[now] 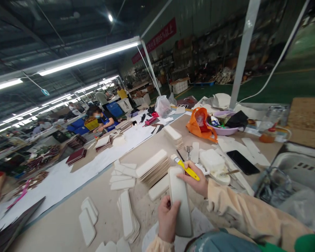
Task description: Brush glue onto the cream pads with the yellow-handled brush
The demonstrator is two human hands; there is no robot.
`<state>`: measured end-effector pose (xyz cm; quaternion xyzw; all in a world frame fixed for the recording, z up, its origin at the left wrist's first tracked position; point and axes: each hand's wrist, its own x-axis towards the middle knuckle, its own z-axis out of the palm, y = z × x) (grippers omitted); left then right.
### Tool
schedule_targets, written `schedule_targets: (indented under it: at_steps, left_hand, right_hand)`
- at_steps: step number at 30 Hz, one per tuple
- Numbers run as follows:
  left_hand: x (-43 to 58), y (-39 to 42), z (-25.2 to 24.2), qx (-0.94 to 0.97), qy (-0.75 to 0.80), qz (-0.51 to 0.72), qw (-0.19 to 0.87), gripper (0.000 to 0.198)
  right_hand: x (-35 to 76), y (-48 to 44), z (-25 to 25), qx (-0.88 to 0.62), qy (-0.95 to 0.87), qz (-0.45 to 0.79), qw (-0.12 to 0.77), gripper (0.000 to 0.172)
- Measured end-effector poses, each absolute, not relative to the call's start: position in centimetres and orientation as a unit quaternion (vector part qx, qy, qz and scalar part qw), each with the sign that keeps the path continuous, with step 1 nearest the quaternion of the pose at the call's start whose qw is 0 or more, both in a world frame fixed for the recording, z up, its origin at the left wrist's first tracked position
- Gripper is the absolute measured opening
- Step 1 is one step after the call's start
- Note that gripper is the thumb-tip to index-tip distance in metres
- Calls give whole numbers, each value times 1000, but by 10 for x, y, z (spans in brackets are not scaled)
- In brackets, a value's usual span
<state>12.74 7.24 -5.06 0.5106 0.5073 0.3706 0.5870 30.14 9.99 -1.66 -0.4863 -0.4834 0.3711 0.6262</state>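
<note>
My left hand (168, 218) is closed on the near-left edge of a long off-white padded panel (182, 206) with rounded corners, held tilted in front of my body. In my right hand (195, 178) is a flat paintbrush (190, 171) with a yellow handle, its bristles pointing up and left. The fingers of that hand also touch the panel's upper right edge. Just beyond the panel stands a tall stack of similar pieces (153, 168), with one loose piece (159, 188) lying beside it. Right of the brush, a white tub (220, 171) smeared with paste has a stick resting in it.
Small piles of off-white pieces (128, 213) lie on the left. Scissors (188, 151), a black phone (243, 162), an orange bag (201, 123) and a purple basin (224, 129) are further right. A grey crate (301, 161) borders my right side. A co-worker (105, 119) sits across the table.
</note>
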Motion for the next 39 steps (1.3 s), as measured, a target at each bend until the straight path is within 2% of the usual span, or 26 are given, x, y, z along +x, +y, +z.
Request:
schedule_targets:
  at_steps: [5, 10, 12, 23, 27, 39]
  left_hand:
    - [135, 65, -38, 452, 436, 347, 697, 38]
    - [131, 56, -37, 307, 378, 286, 825, 59]
    - [127, 53, -41, 282, 367, 256, 849, 61]
    - [123, 47, -75, 341, 429, 271, 791, 57]
    - [122, 48, -76, 347, 430, 268, 789, 59]
    - [116, 49, -80, 356, 432, 258, 787, 47]
  right_hand:
    - [312, 104, -16, -487, -486, 357, 631, 35]
    - [333, 119, -22, -486, -456, 346, 661, 40]
    - [341, 126, -29, -495, -441, 337, 669, 43]
    - [355, 126, -58, -522, -418, 317, 673, 38]
    - [356, 125, -60, -520, -410, 325, 674, 39]
    - [356, 130, -69, -502, -390, 361, 682, 39]
